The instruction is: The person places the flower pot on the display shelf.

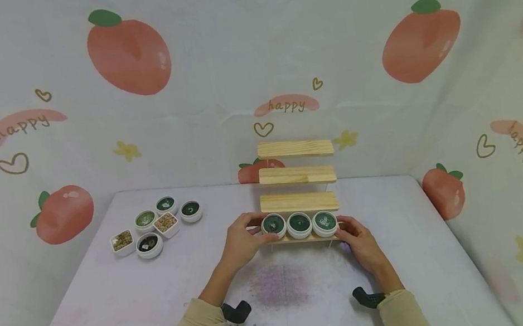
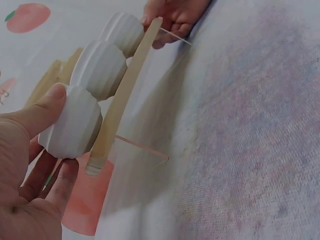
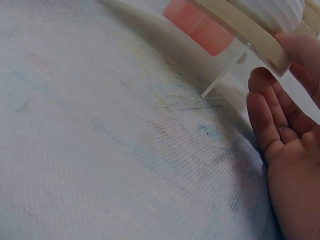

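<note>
A stepped wooden rack (image 1: 296, 175) stands at the middle of the table. Its lowest board (image 1: 278, 241) carries three white pots of green filling: left pot (image 1: 273, 224), middle pot (image 1: 299, 224), right pot (image 1: 324, 222). My left hand (image 1: 257, 230) curls round the left pot (image 2: 75, 125), thumb (image 2: 50, 105) on its side and fingers behind and below. At the board's right end my right hand (image 1: 344, 228) grips the board (image 3: 240, 30), with the thumb at the end and the fingers (image 3: 270, 115) beneath, beside the clear support (image 3: 225, 80).
Several more small white dishes (image 1: 156, 226) with green or brown contents are clustered at the table's back left. The three upper boards (image 1: 295, 148) are bare. A peach-print cloth covers the table (image 1: 112, 320) and the walls; a purple stain (image 1: 279, 284) lies between my forearms.
</note>
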The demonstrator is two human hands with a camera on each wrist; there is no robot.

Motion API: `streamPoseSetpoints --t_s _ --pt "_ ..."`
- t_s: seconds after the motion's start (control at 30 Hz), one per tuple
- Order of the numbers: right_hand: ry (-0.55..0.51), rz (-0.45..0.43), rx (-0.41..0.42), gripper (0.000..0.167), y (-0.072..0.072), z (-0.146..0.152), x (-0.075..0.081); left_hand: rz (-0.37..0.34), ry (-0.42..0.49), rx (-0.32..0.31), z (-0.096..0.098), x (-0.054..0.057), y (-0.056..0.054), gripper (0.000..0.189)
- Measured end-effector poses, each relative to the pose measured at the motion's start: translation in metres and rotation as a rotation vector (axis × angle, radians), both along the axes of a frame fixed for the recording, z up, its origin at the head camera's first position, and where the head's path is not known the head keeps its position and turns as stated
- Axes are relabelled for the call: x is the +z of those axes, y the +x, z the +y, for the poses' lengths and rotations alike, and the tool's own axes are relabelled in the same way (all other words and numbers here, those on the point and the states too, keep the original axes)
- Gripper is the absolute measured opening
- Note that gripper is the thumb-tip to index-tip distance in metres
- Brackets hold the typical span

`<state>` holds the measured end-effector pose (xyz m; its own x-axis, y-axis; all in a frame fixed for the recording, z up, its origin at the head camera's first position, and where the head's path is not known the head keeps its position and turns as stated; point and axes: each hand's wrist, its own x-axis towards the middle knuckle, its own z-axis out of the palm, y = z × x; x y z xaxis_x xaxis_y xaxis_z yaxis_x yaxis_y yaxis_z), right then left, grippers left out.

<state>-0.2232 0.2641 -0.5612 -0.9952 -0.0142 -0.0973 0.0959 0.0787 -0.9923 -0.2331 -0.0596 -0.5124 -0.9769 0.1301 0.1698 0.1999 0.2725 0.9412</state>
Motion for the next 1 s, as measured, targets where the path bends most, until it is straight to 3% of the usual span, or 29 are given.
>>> streamPoseSetpoints --t_s 0.73,1.0 --pt "-0.008 -0.001 0.006 0.036 0.002 0.001 0.002 0.016 -0.074 -0.025 -0.005 0.01 0.002 0.055" --pt "-0.034 0.005 0.006 0.031 0.001 0.001 -0.001 0.121 -0.129 0.005 -0.026 0.019 -0.002 0.057"
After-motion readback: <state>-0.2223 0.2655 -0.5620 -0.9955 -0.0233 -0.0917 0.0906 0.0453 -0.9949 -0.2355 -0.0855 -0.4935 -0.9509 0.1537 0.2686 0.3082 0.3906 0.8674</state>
